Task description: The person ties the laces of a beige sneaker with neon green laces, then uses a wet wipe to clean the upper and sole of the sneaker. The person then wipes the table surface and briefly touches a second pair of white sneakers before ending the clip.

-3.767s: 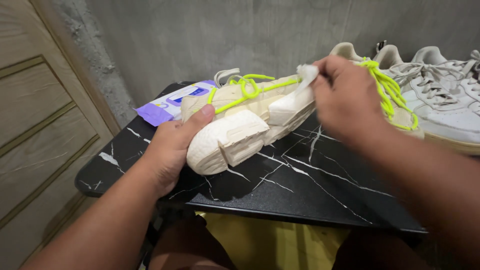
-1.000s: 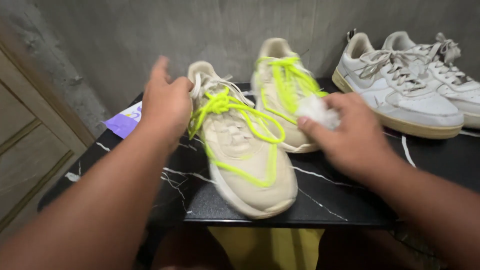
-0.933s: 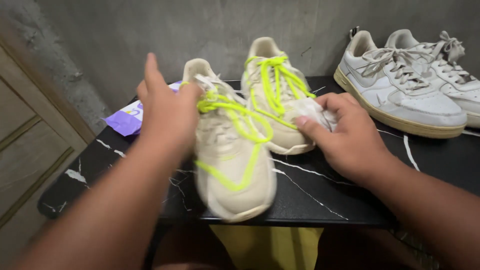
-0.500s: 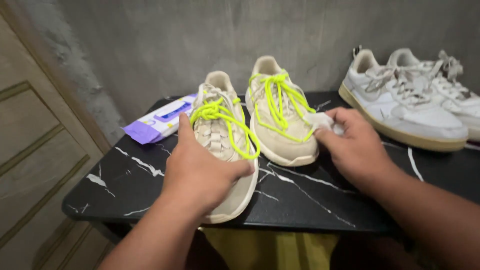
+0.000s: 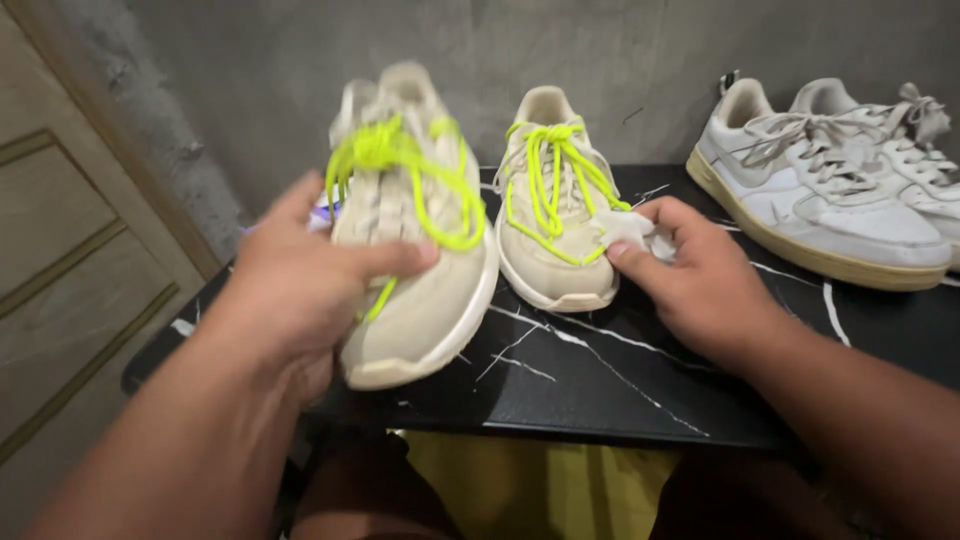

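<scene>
While both hands work at the front edge, the black marble-pattern counter carries everything. Grey wall behind, wooden door to the left. White sneaker pair sits far right on the counter, well apart from the hands. Left beige shoe, neon-yellow laces, blurred; toe overhangs the front edge. Left hand is closed around its side, thumb across the upper. Right beige shoe stands flat just beside it, toe toward the person. Right hand pinches a crumpled white wipe between thumb and fingers, touching that shoe's outer side.
</scene>
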